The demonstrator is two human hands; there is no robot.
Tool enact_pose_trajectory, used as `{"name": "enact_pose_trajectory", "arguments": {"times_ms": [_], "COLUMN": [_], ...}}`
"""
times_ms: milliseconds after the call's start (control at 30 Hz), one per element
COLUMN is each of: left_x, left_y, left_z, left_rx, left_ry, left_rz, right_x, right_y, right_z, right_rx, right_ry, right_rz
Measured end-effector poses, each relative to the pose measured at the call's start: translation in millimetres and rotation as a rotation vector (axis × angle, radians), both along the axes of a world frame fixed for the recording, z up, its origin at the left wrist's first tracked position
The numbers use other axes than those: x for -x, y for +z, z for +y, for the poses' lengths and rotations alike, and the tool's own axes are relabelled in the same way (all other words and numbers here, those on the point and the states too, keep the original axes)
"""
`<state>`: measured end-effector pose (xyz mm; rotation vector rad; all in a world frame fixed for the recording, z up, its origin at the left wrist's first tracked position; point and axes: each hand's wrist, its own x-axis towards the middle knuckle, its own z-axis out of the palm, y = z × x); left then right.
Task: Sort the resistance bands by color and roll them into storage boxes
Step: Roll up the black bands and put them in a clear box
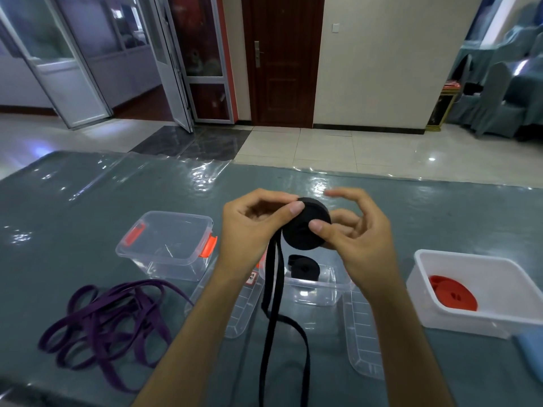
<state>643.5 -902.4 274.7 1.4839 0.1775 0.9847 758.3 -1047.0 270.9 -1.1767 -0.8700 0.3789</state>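
Black band (305, 230), largely coiled, hanging in the air over the middle of the table (88, 201), just above the clear box (317, 292) sitting at 6 o'clock from the coil. Gripping it with both hands: left hand (249, 227) pinching the coil's rim from 9 o'clock, thumb lying across the top edge; right hand (361, 230) pinching the flat face from 3 o'clock, thumb pressing in front, lower fingers backing it behind, upper fingers lifting free and blurring. Trailing the loose tail (273, 289) straight down toward 6 o'clock, past the box and on toward the near table edge.

Doing this step well, judging from the layout:
- Feeding the tail in flat and untwisted.
- Holding light tension and laying each turn square over the last.
- Turning the coil with the right while guiding the edge with the left.
- Never releasing both grips at once, guarding against a probably springy unwinding.
- Checking the doubled tail lower down for a twist before winding it in.

Aiming afterwards for that same clear box, already holding one rolled black band (302, 268). Leaving alone the red rolls (452, 292) in the white box (470, 259) at 3 o'clock. Leaving also the purple bands (111, 315) lying loose at 8 o'clock, presumably going later into the latched box (164, 245) at 10 o'clock.
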Motion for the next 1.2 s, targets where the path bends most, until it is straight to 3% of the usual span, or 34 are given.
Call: {"name": "enact_pose_trajectory", "arguments": {"times_ms": [100,267,467,633,800,933,1100,1200], "left_x": [1.2,3.7,9.6,12.1,10.8,8.8,3.9,2.3], "left_y": [-0.3,-5.5,-3.4,-3.0,-3.7,-1.1,-3.7,-4.9], "left_z": [0.5,-3.9,6.6,8.7,9.4,9.8,-1.5,-3.0], "left_rx": [-0.056,-0.072,-0.075,-0.087,-0.081,-0.041,0.003,-0.021], "left_ry": [-0.064,0.033,-0.085,0.004,-0.142,-0.055,0.061,0.09], "left_rz": [0.032,-0.008,0.114,0.117,0.119,0.047,-0.045,-0.079], "right_x": [2.2,6.3,6.6,3.0,1.1,2.3,5.4,4.7], "right_y": [-2.8,-1.5,-3.4,-5.6,-4.2,-2.8,-4.2,-2.7], "right_z": [2.1,4.0,6.0,1.7,0.5,-2.0,1.2,1.1], "right_rx": [-0.066,0.038,-0.066,0.041,-0.095,-0.036,-0.071,-0.04], "right_ry": [-0.138,-0.068,-0.203,0.018,-0.033,0.013,-0.024,0.073], "right_rz": [-0.088,0.081,-0.038,0.068,-0.006,0.093,0.017,0.033]}}
